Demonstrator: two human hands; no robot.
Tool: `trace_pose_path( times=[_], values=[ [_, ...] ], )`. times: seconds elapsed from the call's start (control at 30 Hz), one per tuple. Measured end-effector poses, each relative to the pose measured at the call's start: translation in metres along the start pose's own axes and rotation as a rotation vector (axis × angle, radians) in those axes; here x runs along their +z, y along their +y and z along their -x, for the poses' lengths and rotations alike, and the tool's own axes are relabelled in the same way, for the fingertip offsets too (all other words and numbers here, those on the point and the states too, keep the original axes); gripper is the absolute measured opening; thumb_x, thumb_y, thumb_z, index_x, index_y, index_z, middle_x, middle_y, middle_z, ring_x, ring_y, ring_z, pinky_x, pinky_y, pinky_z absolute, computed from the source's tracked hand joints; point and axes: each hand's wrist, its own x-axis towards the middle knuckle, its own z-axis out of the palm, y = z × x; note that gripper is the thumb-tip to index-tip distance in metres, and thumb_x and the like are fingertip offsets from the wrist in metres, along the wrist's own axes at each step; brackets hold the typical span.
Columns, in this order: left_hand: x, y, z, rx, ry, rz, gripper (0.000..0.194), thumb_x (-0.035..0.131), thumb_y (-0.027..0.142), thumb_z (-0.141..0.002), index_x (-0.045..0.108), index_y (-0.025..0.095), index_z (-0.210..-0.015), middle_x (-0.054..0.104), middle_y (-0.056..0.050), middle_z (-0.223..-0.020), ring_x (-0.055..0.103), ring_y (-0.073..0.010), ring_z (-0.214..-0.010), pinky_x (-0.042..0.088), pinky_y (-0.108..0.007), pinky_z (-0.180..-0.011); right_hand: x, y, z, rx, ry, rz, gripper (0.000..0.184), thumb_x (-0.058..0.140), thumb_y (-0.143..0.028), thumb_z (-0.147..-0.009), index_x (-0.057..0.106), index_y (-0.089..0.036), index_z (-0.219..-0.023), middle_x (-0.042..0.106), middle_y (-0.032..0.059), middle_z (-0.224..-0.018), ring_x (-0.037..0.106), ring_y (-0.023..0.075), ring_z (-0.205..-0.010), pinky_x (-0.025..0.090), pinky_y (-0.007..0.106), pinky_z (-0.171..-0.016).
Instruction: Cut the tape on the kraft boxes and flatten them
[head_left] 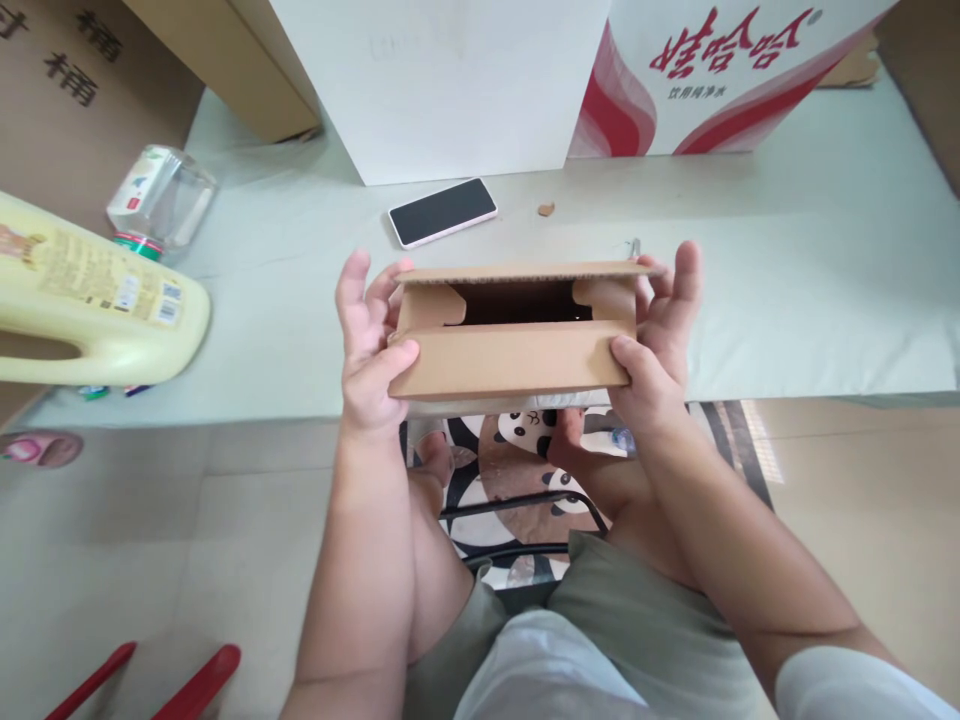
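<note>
Between my two hands is a small brown cardboard box (510,360), held up at the near edge of the table. Its side facing me is partly open, with a dark gap between the top panel and the front panel. Small side flaps (433,304) fold inward at both ends of the gap. My left hand (373,345) grips the left end, thumb pressed on the front panel. At the right end my right hand (660,335) holds it the same way, index finger raised. The box's contents are too dark to make out.
A phone (442,212) and a brown scrap (546,210) lie on the pale tablecloth (810,280). Behind stand a white box (465,90) and a red-and-white carton (675,90). A clear bottle (169,195) and a big yellow jug (97,300) lie at left.
</note>
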Motion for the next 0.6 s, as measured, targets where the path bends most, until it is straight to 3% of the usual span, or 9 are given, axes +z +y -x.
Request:
trace_pose_path(
  times=[0.1, 0.2, 0.4, 0.6],
  values=[
    [0.0007, -0.0001, -0.0004, 0.035, 0.010, -0.096, 0.043, 0.084, 0.055, -0.065, 0.074, 0.032, -0.100, 0.064, -0.003, -0.137, 0.050, -0.0385, -0.142, 0.039, -0.055, -0.124, 0.0013, -0.0001, 0.0026, -0.024, 0.031, 0.072, 0.041, 0.055, -0.055, -0.092, 0.058, -0.034, -0.127, 0.048, 0.0055, -0.151, 0.040, 0.0346, -0.153, 0.031, 0.067, -0.126],
    [0.0000, -0.0011, -0.0004, 0.050, 0.018, -0.155, 0.034, 0.082, 0.058, -0.068, 0.075, 0.027, -0.082, 0.064, -0.004, -0.137, 0.047, -0.0404, -0.145, 0.033, -0.057, -0.128, 0.0028, -0.0033, 0.0052, 0.002, 0.056, 0.138, 0.030, 0.050, -0.053, -0.094, 0.063, -0.029, -0.107, 0.050, 0.0059, -0.150, 0.040, 0.0353, -0.152, 0.029, 0.068, -0.125],
    [0.0011, -0.0005, -0.0014, -0.024, 0.031, -0.074, 0.030, 0.082, 0.054, -0.073, 0.072, 0.026, -0.077, 0.061, -0.003, -0.141, 0.049, -0.0383, -0.143, 0.038, -0.058, -0.125, 0.0040, -0.0077, 0.0048, 0.021, 0.054, 0.106, 0.028, 0.051, -0.053, -0.095, 0.062, -0.029, -0.104, 0.053, 0.0056, -0.152, 0.040, 0.0339, -0.152, 0.029, 0.067, -0.125],
    [0.0092, 0.0004, -0.0002, -0.045, 0.082, -0.059, 0.032, 0.079, 0.056, -0.078, 0.068, 0.026, -0.077, 0.061, -0.002, -0.141, 0.050, -0.0337, -0.141, 0.041, -0.051, -0.123, 0.0080, -0.0046, 0.0048, 0.073, 0.038, 0.085, 0.034, 0.045, -0.060, -0.096, 0.059, -0.030, -0.107, 0.043, 0.0016, -0.163, 0.030, 0.0337, -0.159, 0.030, 0.068, -0.123]
  ],
)
